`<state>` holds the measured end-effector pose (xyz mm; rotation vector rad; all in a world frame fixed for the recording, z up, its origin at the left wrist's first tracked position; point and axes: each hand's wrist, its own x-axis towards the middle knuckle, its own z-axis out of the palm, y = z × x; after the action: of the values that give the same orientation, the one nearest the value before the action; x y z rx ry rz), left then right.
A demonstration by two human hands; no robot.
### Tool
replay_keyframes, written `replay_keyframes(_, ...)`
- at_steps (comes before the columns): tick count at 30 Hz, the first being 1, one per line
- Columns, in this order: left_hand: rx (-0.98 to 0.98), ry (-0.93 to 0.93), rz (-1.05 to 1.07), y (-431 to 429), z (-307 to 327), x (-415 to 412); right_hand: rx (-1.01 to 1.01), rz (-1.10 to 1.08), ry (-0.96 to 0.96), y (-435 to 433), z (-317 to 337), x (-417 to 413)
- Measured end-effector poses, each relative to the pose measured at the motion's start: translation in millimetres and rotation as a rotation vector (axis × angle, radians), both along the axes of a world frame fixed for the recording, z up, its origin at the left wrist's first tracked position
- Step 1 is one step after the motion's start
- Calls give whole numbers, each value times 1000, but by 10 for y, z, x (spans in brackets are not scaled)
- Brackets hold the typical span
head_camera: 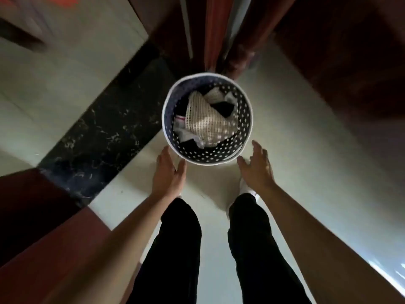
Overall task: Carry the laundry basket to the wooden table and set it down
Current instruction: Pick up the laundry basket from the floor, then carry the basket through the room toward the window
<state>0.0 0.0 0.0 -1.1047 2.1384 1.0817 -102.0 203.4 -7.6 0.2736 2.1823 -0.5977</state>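
Observation:
A round white laundry basket (244,119) with perforated walls stands on the pale floor straight below me. Crumpled clothes (208,119), light knit and dark pieces, lie inside it. My left hand (168,172) hovers by the basket's near-left rim, fingers apart, holding nothing. My right hand (257,165) hovers by the near-right rim, fingers spread, also empty. Whether either hand touches the rim is hard to tell. No wooden table is recognisable in view.
A black marble strip (98,137) crosses the floor diagonally at left. Dark reddish wooden furniture (341,62) and a curtain (212,36) rise behind the basket, more wood at lower left (32,216). My legs in black trousers (175,249) stand just before the basket.

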Motion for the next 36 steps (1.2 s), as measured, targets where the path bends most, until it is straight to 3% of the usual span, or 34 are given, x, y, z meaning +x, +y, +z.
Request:
replay_keyframes(3,-9,22,118,-49,-494,-39,4,-183,13,-61,-484,9)
replay_keyframes(7,94,82,269,-40,-872,-51,-2,-319,-121,-125,-909,106)
replay_keyframes(11,163,110,372,-44,-904,-46,-94,-463,-80,-169,-984,170)
replay_keyframes(14,175,36,438,-67,-638,-36,-97,-445,9,-98,-886,109)
replay_keyframes(20,97,-27,369,-97,390,-49,-119,-402,-89,47,659,-97)
replay_keyframes(26,-14,63,423,-310,1845,-298,-156,-329,-94,413,2259,-43)
replay_keyframes(36,-73,353,309,-378,3878,-287,-174,-405,266,376,4211,469)
